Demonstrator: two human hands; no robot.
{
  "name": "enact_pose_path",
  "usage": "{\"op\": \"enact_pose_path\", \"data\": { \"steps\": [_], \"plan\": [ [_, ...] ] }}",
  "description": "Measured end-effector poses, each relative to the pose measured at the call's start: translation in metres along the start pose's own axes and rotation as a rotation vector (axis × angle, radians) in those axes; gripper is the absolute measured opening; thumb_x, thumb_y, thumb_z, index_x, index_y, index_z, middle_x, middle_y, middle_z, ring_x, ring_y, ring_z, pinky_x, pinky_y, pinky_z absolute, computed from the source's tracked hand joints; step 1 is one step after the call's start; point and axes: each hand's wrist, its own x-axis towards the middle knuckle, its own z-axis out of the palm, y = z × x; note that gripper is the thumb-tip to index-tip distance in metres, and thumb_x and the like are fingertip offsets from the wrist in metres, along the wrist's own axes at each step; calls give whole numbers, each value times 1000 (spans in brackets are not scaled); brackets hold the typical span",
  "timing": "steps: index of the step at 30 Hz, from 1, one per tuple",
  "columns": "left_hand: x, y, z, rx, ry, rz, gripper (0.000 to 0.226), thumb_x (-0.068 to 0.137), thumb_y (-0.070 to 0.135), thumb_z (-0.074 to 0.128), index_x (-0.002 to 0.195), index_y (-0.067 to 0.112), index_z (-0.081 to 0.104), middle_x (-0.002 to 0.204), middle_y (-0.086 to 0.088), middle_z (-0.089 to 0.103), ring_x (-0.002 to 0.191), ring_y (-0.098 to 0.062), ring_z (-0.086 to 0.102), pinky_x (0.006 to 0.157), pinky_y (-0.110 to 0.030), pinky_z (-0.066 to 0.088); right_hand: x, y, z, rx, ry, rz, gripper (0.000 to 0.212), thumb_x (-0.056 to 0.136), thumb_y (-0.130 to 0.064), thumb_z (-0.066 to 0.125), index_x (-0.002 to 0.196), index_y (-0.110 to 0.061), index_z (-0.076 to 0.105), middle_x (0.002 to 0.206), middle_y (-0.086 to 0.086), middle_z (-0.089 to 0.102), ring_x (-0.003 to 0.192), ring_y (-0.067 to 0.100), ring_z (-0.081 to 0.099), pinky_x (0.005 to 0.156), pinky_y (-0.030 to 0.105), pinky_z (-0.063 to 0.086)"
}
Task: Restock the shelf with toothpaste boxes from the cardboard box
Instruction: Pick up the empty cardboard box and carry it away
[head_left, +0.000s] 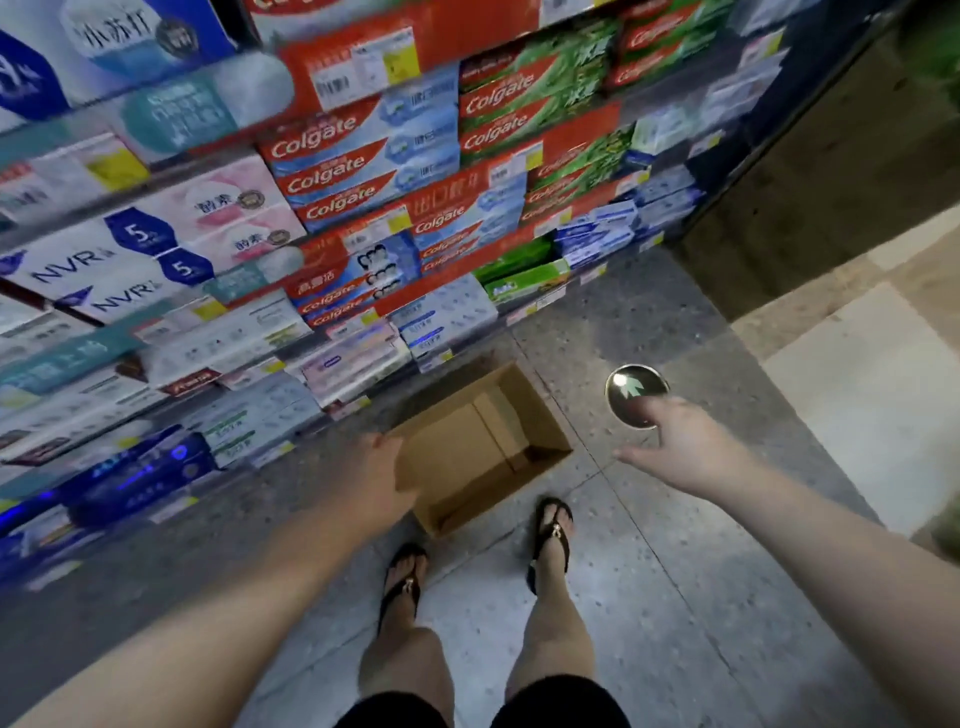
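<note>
An open cardboard box (467, 447) stands on the floor in front of my feet, and its inside shows only bare cardboard. My left hand (379, 478) rests against the box's left wall near the rim; its fingers are partly hidden, so a grip cannot be made out. Spread out and holding nothing, my right hand (680, 441) hovers to the right of the box. The shelf (322, 208) fills the left and top of the view, packed with toothpaste boxes (337, 171) in red, blue, white and green rows.
A round shiny floor marker (631, 389) with a green arrow sits right of the box, just beyond my right hand. My two feet in sandals (550, 540) stand close behind the box. The grey speckled floor (675, 597) stretches right toward lighter tiles.
</note>
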Motion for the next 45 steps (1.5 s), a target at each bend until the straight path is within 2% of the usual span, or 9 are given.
{"op": "enact_pose_path", "data": {
  "steps": [4, 9, 15, 20, 27, 34, 38, 42, 45],
  "plan": [
    [38, 17, 35, -50, -52, -147, 58, 85, 44, 57, 132, 15, 39, 136, -9, 43, 120, -27, 46, 90, -34, 44, 81, 18, 1, -54, -129, -117, 61, 79, -46, 64, 133, -27, 44, 137, 3, 49, 122, 24, 49, 100, 37, 43],
    [94, 36, 92, -122, -75, -262, 62, 84, 45, 57, 134, 15, 37, 139, -8, 40, 124, -27, 43, 97, -38, 42, 174, 49, 31, -152, -221, -234, 60, 81, -43, 64, 133, -23, 43, 132, 4, 53, 118, 24, 51, 98, 38, 44],
    [165, 33, 160, -168, -40, -325, 61, 82, 45, 59, 132, 17, 36, 133, -11, 44, 119, -30, 46, 94, -46, 46, 266, 79, 111, -223, -322, -222, 62, 79, -43, 65, 133, -23, 43, 133, 6, 52, 121, 27, 49, 99, 42, 44],
    [221, 5, 220, -148, -31, -417, 63, 81, 47, 59, 129, 15, 34, 133, -10, 40, 121, -29, 41, 93, -43, 45, 328, 102, 185, -254, -357, -176, 62, 81, -42, 64, 135, -24, 41, 138, 8, 46, 122, 30, 47, 101, 42, 42],
    [290, -51, 306, -183, 70, -588, 87, 75, 45, 68, 139, 13, 19, 143, -13, 29, 129, -34, 31, 101, -53, 39, 409, 117, 272, -309, -330, -143, 74, 78, -44, 66, 140, -20, 34, 141, 12, 41, 122, 33, 48, 100, 43, 43],
    [339, -93, 365, -389, 183, -785, 112, 70, 40, 75, 146, 15, -5, 153, -17, 11, 139, -39, 13, 110, -59, 25, 461, 123, 327, -266, -222, -54, 74, 75, -39, 70, 134, -14, 33, 127, 16, 52, 113, 37, 53, 90, 44, 49],
    [352, -106, 393, -593, 230, -834, 116, 68, 33, 78, 146, 19, -7, 150, -21, 17, 135, -45, 22, 108, -62, 27, 470, 129, 346, -136, -199, 3, 73, 77, -29, 71, 135, -14, 29, 125, 18, 55, 112, 37, 55, 85, 39, 47],
    [359, -106, 405, -835, 348, -816, 108, 71, 23, 77, 144, 31, -2, 142, -19, 33, 129, -42, 36, 102, -62, 35, 470, 128, 355, 9, -153, 44, 70, 80, -23, 70, 135, -15, 28, 125, 18, 54, 114, 38, 53, 91, 42, 46],
    [359, -103, 406, -889, 402, -821, 104, 71, 27, 76, 143, 34, 1, 140, -18, 37, 127, -41, 38, 100, -61, 37, 466, 124, 358, 13, -107, 78, 69, 79, -27, 70, 134, -11, 31, 125, 20, 55, 114, 40, 53, 93, 46, 48]
  ]
}}
